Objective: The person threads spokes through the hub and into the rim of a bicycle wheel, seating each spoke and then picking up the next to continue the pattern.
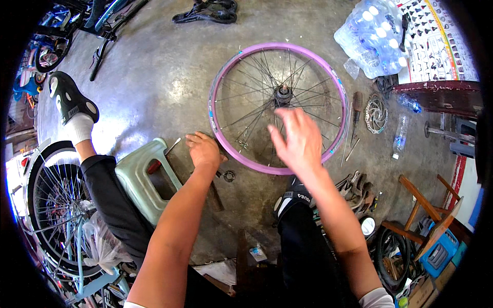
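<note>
A bicycle wheel with a purple rim lies flat on the floor in front of me, its black hub pointing up. Over the hub's near side hovers my right hand, blurred, with thumb and fingers apart and nothing seen in it. My left hand is palm down beside the rim's lower left edge, thumb apart from the bent fingers; whatever is under its palm is hidden. Just below that hand lie a small dark ring-shaped part and a dark bar. Several small silvery pieces are scattered among the spokes.
A pale green plastic stool stands at left. To the wheel's right lie a screwdriver, a brake disc and a plastic bottle. Several wrenches lie near my right foot. Far off are a saddle and bottled water.
</note>
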{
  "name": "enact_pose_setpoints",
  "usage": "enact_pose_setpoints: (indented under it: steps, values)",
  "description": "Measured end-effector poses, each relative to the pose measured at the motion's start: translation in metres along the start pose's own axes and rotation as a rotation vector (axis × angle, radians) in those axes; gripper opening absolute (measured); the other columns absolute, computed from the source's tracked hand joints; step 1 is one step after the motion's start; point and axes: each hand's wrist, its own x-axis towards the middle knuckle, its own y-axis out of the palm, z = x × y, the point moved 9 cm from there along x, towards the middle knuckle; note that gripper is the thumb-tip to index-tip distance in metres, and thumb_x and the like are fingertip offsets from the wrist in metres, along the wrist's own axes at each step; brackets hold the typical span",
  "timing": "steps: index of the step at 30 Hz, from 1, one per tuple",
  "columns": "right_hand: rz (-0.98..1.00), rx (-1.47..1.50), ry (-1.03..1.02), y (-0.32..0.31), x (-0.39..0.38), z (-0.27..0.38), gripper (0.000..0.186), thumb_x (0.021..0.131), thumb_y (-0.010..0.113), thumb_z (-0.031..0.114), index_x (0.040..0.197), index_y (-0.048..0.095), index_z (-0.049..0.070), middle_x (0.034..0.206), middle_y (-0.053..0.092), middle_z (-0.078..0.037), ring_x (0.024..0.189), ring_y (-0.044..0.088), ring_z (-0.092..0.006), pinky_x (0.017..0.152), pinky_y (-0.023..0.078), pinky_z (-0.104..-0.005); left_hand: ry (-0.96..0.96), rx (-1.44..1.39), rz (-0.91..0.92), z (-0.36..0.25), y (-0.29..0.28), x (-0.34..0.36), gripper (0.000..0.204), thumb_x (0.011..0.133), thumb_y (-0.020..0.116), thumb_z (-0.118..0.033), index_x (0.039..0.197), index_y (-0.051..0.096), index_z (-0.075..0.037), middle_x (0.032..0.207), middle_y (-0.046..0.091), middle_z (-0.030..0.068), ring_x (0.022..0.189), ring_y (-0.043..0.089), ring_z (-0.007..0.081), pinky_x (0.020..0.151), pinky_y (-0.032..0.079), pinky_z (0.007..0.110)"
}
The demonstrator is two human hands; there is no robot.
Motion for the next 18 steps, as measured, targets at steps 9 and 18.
enact_pose_setpoints:
  steps: [9,18]
  values:
    - [0.162,0.093,-0.181,0.006,-0.055,0.050,0.046,0.081,0.081,0.029,0.119,0.065,0.008,0.108,0.059,-0.010,0.099,0.058,-0.0301,0.082,0.045,-0.0423,0.017,0.007,-0.012,-0.001,-0.002,0.000,0.136,0.065,0.095,-0.054,0.155,0.021,0.016,0.157,0.030,0.0419,0.142,0.044,0.0500,0.111,0.050,0.041]
    - [0.306,0.116,-0.263,0.028,-0.072,0.070,0.049,0.081,0.079,0.026,0.124,0.063,0.006,0.114,0.058,-0.010,0.105,0.056,-0.0294,0.088,0.046,-0.0430,0.007,-0.009,-0.017,-0.002,-0.004,-0.001,0.138,0.064,0.095,-0.053,0.155,0.019,0.016,0.156,0.030,0.0428,0.142,0.044,0.0509,0.111,0.050,0.043]
